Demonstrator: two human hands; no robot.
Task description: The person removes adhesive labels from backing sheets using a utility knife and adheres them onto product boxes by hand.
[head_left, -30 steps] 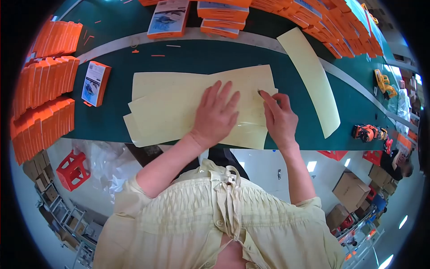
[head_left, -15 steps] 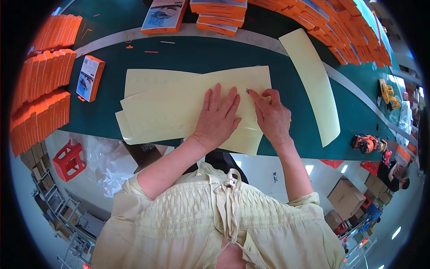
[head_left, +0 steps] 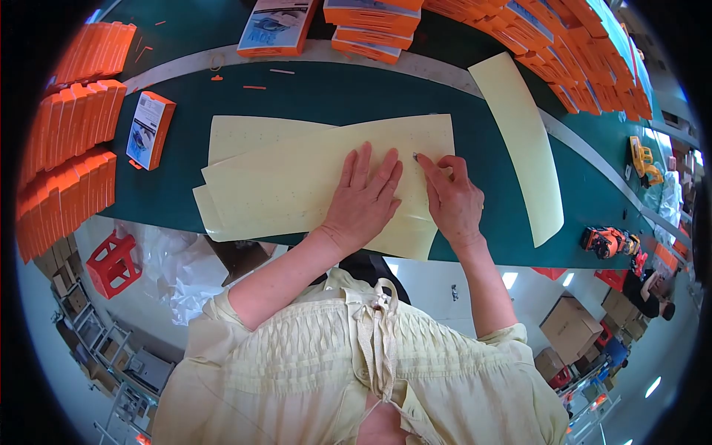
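Note:
Pale yellow sheets overlap one another on the green table, with rows of faint small marks on them. My left hand lies flat on the top sheet, fingers spread, holding nothing. To its right, my right hand is closed in a pinch over the right part of the sheets. A tiny dark piece shows at its fingertips, too small to name. Farther right, another yellow sheet lies by itself at a slant.
Orange boxes stand in rows at the left, near a single box. More boxes are stacked at the back and back right. Toy vehicles sit at the right edge. Another person is at the far right.
My right hand has moved left and slightly down over the sheets, still pinched. My left hand stays flat on them. The camera view has shifted a little.

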